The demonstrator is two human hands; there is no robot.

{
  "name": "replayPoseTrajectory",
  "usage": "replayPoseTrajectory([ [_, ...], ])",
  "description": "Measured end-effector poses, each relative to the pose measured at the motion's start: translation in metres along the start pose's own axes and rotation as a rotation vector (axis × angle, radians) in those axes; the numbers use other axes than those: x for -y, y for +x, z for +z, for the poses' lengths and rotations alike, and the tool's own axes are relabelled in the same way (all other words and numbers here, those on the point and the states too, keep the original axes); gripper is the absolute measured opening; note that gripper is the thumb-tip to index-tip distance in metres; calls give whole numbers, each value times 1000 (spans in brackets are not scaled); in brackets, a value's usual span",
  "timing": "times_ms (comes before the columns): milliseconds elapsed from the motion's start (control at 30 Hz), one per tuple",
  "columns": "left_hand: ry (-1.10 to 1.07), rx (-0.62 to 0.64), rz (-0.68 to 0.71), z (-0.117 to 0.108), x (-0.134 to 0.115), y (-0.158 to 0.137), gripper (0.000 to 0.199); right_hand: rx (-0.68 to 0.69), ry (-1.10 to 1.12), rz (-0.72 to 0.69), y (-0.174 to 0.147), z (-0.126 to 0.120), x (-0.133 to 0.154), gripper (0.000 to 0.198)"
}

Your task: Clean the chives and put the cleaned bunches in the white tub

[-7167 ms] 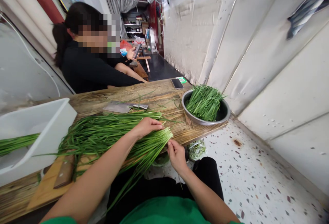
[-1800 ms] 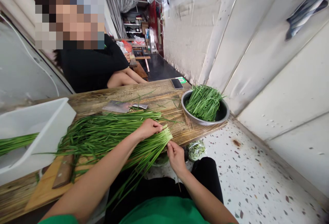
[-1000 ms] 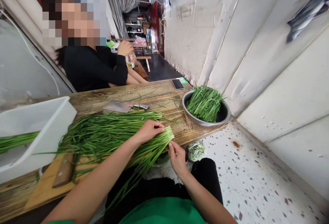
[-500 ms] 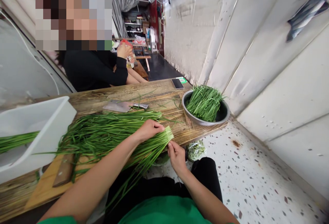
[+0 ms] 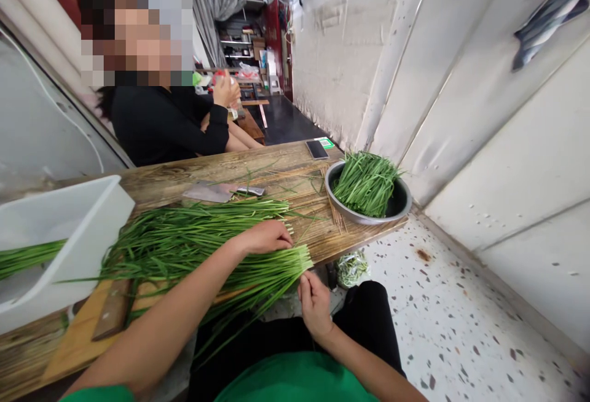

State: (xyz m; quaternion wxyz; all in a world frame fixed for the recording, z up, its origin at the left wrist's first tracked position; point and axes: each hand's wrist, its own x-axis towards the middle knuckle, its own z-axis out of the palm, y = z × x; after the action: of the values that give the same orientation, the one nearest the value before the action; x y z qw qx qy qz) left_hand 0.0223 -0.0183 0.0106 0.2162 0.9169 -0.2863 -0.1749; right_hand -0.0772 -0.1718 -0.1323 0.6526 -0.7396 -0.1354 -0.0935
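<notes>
I'm seeing the left hand (image 5: 267,236) resting over the green stalks (image 5: 276,271), fingers bent; whether it's gripping, I can't tell. The right hand (image 5: 314,305) is pinching their near edge beside the pale ends. The stalks are lying across the table's (image 5: 170,173) front edge, leaves drooping; a slack pinch could be spilling them. Beyond, the cleaver (image 5: 209,191) is lying flat, risking a nick from careless reaching.

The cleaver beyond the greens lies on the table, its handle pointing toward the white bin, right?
No: the head view shows its handle pointing toward the bowl. The cleaver does lie on the table beyond the greens.
</notes>
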Motion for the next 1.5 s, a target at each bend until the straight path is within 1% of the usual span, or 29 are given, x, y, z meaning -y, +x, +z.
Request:
replayPoseTrajectory([
  [67, -52, 135, 99, -4, -3, 2, 27, -4, -21, -22, 4, -1, 2, 22],
  [100, -80, 193, 123, -7, -3, 3, 29, -9, -28, -30, 6, -2, 3, 22],
  [167, -139, 277, 134, -15, -1, 4, 33, -21, -32, -43, 9, -2, 4, 22],
  [200, -167, 292, 128, -18, 1, 4, 34, -29, -32, -49, 11, -2, 4, 23],
  [267, -217, 259, 96, -24, 6, 4, 35, -47, -27, -58, 15, -1, 3, 24],
  [333, -256, 170, 46, -26, 9, 2, 35, -70, -21, -65, 17, 0, 1, 25],
  [433, -298, 43, 5, -24, 12, 0, 36, -89, -19, -63, 19, 0, -2, 26],
  [533, -327, -35, -21, -19, 12, -1, 35, -84, -32, -43, 21, -1, -1, 26],
  [667, -372, -107, -47, -13, 12, 0, 34, -52, -59, -24, 27, -5, 6, 27],
  [767, -426, -146, -73, -9, 12, 2, 33, -53, -73, -25, 31, -7, 9, 29],
  [933, -486, -238, -137, -3, 11, 3, 33, -34, -50, 4, 32, -8, 10, 27],
  [1033, -495, -263, -155, -2, 11, 3, 33, -41, -45, 11, 32, -7, 10, 27],
  [1300, -467, -243, -143, -2, 12, 4, 33, -75, -78, -22, 32, -7, 11, 31],
  [1500, -477, -260, -155, -2, 11, 3, 31, -77, -81, -23, 31, -6, 9, 32],
])
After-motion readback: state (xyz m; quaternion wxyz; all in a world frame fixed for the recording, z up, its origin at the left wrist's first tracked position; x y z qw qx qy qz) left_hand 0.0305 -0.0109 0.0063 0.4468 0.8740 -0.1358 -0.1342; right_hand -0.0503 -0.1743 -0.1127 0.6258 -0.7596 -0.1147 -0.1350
